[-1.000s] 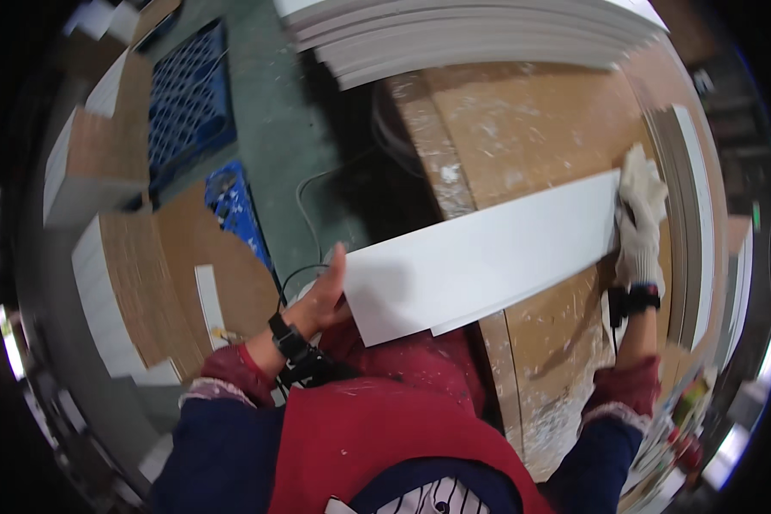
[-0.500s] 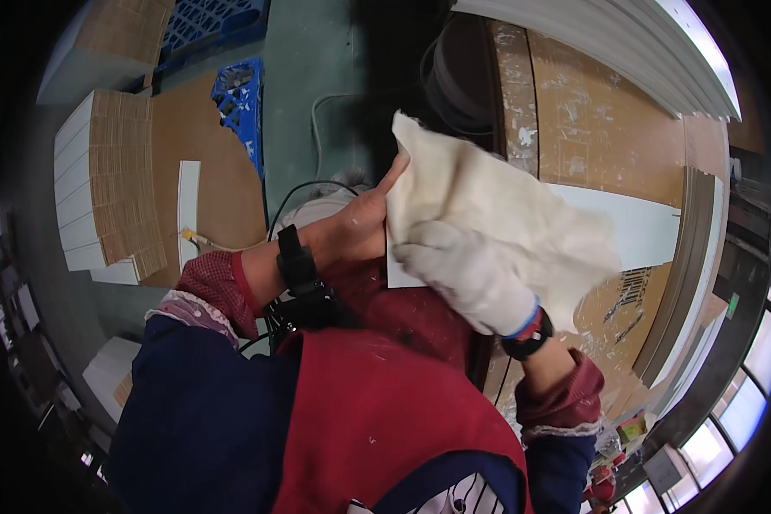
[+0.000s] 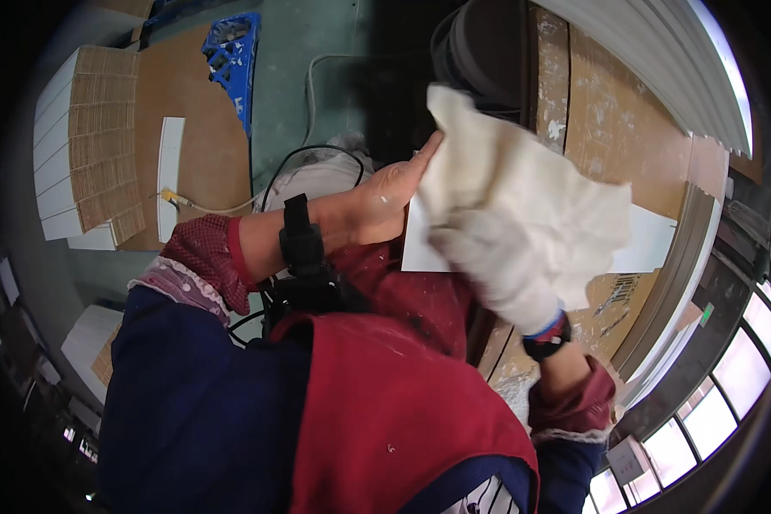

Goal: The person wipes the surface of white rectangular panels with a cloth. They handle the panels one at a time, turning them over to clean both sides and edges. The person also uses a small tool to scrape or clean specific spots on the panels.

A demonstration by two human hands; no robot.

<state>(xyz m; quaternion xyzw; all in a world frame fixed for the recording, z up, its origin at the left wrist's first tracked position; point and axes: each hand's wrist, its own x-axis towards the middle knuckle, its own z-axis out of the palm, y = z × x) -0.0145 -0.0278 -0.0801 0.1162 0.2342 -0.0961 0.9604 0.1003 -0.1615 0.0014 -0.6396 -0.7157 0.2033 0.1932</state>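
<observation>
A long white board [image 3: 651, 238] lies across the bench edge, its near end reaching toward my lap. My bare left hand [image 3: 381, 204] holds that end at its left edge, thumb stretched along the side and the other fingers mostly hidden. Over the board is spread a crumpled cream cloth [image 3: 531, 167]. My right hand [image 3: 495, 264], in a white glove and blurred by motion, is closed on the cloth's near part and presses it against the board. The cloth hides the board's middle.
The paint-spotted brown bench [image 3: 617, 111] is at right, with long white strips [image 3: 660, 64] stacked beyond. A dark bucket [image 3: 480, 56] stands beside it. On the left are stacked boards [image 3: 103, 141], a narrow white strip [image 3: 170, 163], a yellow-ended hose [image 3: 173, 197] and a blue plastic pallet [image 3: 238, 51].
My view has shifted, so the surroundings sit differently. My right hand and the cloth have moved a little over the board, and the cloth's folds have changed. My left hand keeps its hold.
</observation>
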